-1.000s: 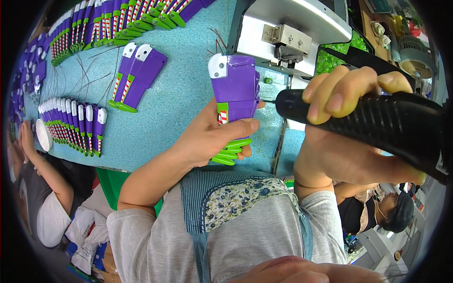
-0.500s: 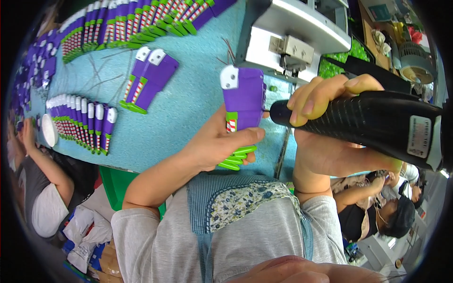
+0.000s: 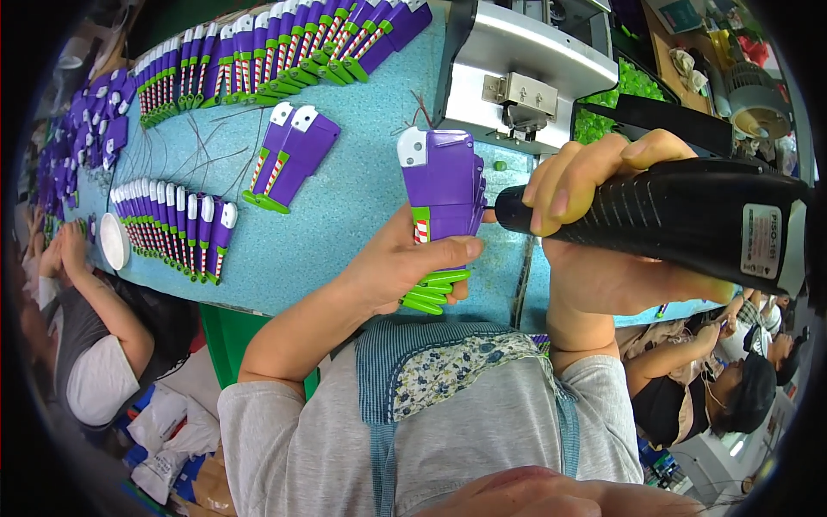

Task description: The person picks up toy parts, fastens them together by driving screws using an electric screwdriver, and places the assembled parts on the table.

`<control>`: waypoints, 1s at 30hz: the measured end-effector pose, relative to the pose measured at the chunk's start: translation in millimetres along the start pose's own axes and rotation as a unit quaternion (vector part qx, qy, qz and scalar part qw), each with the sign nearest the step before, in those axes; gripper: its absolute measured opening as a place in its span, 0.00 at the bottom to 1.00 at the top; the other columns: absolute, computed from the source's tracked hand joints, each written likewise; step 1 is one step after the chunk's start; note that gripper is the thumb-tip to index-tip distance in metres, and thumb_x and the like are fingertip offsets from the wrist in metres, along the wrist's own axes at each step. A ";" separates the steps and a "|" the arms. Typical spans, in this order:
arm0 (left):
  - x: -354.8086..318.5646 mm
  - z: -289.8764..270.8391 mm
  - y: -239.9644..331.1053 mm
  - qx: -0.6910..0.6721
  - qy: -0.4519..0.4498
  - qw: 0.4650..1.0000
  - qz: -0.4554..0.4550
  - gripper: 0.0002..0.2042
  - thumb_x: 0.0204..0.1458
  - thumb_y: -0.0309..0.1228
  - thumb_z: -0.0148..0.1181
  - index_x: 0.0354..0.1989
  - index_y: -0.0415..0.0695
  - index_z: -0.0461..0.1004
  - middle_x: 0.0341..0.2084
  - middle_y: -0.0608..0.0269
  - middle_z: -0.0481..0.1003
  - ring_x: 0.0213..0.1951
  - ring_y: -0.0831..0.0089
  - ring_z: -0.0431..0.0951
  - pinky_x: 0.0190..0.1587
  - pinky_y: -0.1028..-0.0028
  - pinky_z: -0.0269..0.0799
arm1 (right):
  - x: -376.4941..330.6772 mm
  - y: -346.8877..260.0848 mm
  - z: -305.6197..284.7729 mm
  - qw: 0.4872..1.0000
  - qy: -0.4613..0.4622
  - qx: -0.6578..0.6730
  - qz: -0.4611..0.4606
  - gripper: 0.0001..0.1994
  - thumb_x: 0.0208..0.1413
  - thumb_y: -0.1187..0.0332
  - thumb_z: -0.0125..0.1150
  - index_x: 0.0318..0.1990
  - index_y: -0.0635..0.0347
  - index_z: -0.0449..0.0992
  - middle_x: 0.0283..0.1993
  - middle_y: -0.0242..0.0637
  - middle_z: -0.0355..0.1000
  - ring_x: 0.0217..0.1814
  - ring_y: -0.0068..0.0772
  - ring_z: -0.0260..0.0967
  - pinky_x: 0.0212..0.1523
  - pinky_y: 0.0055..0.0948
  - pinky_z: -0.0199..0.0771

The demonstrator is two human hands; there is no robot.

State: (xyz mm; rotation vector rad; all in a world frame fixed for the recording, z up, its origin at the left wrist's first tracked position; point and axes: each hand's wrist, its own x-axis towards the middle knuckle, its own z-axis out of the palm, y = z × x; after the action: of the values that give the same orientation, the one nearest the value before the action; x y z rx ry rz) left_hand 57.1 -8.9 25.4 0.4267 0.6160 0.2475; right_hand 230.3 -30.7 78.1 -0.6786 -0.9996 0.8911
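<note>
My left hand [image 3: 383, 267] is closed round a stack of purple plastic doll-leg pieces [image 3: 441, 177], the thumb lying across the front. The top piece has a white end, a red-and-white striped strip and a green band; several green tips poke out below my fingers. My right hand [image 3: 594, 267] grips a black power screwdriver [image 3: 663, 215], held almost level. Its thin bit points left at the right edge of the stack, very close to it; whether it touches, I cannot tell.
Two similar pieces [image 3: 293, 159] lie left of my hands on the blue tabletop [image 3: 345, 172]. Long rows of them [image 3: 258, 52] stand behind, and a shorter row [image 3: 172, 220] is beside a white round dish [image 3: 114, 241]. A metal machine [image 3: 525, 77] stands at the back. Other people sit at both sides.
The view has shifted slightly, so the table things appear farther right. The stack in my left hand is turned a little, and the screwdriver stays beside its right edge.
</note>
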 end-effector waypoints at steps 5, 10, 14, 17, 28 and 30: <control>-11.0 0.2 19.3 0.048 0.022 0.998 0.024 0.23 0.51 0.25 0.62 0.55 0.39 0.62 0.33 0.63 0.73 0.23 0.75 0.74 0.23 0.73 0.73 | 16.5 -13.4 -2.4 0.994 -0.074 -0.007 -0.074 0.45 0.46 0.25 0.44 0.57 0.60 0.60 0.27 0.36 0.66 0.20 0.29 0.65 0.24 0.32 0.66; -38.8 -11.6 101.7 0.380 0.096 0.896 0.210 0.21 0.47 0.27 0.68 0.48 0.39 0.67 0.28 0.63 0.75 0.24 0.78 0.75 0.25 0.76 0.73 | 20.1 -38.1 -13.1 0.995 0.023 -0.024 -0.099 0.41 0.51 0.32 0.47 0.56 0.63 0.62 0.26 0.35 0.61 0.20 0.27 0.57 0.29 0.31 0.61; -7.3 -61.8 226.4 0.488 0.300 0.752 0.325 0.25 0.43 0.38 0.71 0.45 0.36 0.69 0.32 0.64 0.75 0.35 0.77 0.76 0.38 0.78 0.73 | 5.3 -27.8 -21.4 0.993 0.104 -0.045 -0.028 0.45 0.47 0.28 0.47 0.59 0.61 0.58 0.24 0.39 0.65 0.16 0.33 0.63 0.24 0.34 0.67; 38.5 -153.0 330.4 0.570 0.390 0.671 0.271 0.23 0.43 0.41 0.71 0.41 0.37 0.75 0.33 0.58 0.77 0.31 0.76 0.77 0.32 0.76 0.74 | -0.2 -14.2 -17.5 0.988 0.144 -0.046 0.009 0.45 0.47 0.26 0.45 0.56 0.62 0.59 0.22 0.40 0.66 0.16 0.33 0.64 0.20 0.32 0.67; 108.0 -143.1 364.9 0.571 0.439 0.648 0.250 0.23 0.59 0.41 0.46 0.61 0.44 0.60 0.48 0.44 0.73 0.47 0.51 0.75 0.51 0.57 0.69 | 11.3 6.2 -27.5 0.993 0.099 -0.071 -0.011 0.42 0.54 0.31 0.39 0.56 0.66 0.59 0.23 0.38 0.63 0.16 0.28 0.59 0.20 0.25 0.63; 84.2 -142.8 352.3 0.696 0.410 0.460 0.369 0.17 0.58 0.40 0.49 0.47 0.41 0.72 0.37 0.49 0.77 0.38 0.55 0.77 0.40 0.64 0.73 | 5.1 2.8 -25.9 0.994 0.092 -0.066 -0.010 0.42 0.54 0.30 0.39 0.56 0.66 0.59 0.23 0.38 0.62 0.16 0.28 0.59 0.19 0.25 0.62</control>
State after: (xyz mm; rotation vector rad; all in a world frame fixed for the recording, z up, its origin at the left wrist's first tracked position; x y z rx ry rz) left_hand 3.0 376.4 38.9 2.3463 1.5376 0.7984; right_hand 254.4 -27.0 67.6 -0.8457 -0.9035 0.7354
